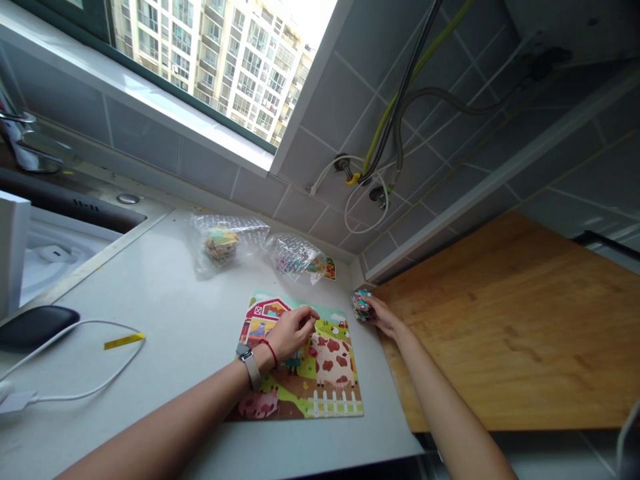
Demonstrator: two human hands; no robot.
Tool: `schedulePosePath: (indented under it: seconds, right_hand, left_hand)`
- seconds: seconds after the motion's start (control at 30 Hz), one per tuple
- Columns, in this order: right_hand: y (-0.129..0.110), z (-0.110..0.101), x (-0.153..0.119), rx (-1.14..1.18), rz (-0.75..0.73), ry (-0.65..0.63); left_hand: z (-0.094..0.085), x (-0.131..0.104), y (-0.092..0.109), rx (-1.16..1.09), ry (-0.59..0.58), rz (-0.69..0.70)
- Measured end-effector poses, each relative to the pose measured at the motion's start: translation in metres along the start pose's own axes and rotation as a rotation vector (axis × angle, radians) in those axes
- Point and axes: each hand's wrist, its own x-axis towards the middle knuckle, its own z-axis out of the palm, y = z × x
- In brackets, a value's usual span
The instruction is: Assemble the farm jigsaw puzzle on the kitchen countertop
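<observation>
A farm picture puzzle (333,363) with a cow, a barn and a white fence lies flat on the white counter. Over its upper middle is my left hand (295,329), fingers curled together; what they hold, if anything, is hidden. My right hand (381,316) grips a small stack of puzzle pieces (361,304) at the counter's right side, beside the wooden board. Behind the puzzle, one clear plastic bag (223,243) holds a stack of pieces, and a second clear bag (296,257) holds more pieces.
The large wooden board (510,333) fills the right side. A black device (40,327) and a looping white cable (90,321) lie at the left, near the sink (75,200). Cables hang from the tiled wall, with a window at the back.
</observation>
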Motion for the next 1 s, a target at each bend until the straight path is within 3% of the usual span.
schedulePosePath:
  seconds: [0.3, 0.5, 0.7, 0.87, 1.0]
  right_hand:
    - [0.018, -0.008, 0.009, -0.295, -0.297, 0.296]
    - [0.006, -0.007, 0.002, -0.576, -0.541, 0.254]
    - [0.006, 0.017, -0.005, -0.786, -0.591, 0.243]
    - [0.020, 0.034, -0.016, -1.222, -0.643, 0.392]
    - [0.025, 0.029, -0.015, -1.413, -0.694, 0.466]
  left_hand:
    - [-0.001, -0.001, 0.001, 0.043, -0.012, 0.018]
    - [0.001, -0.001, -0.001, 0.054, -0.019, 0.022]
    - [0.001, -0.001, -0.001, 0.060, -0.023, 0.032]
    - [0.000, -0.001, 0.001, 0.066, -0.021, 0.028]
    - [0.001, -0.001, -0.001, 0.062, -0.022, 0.038]
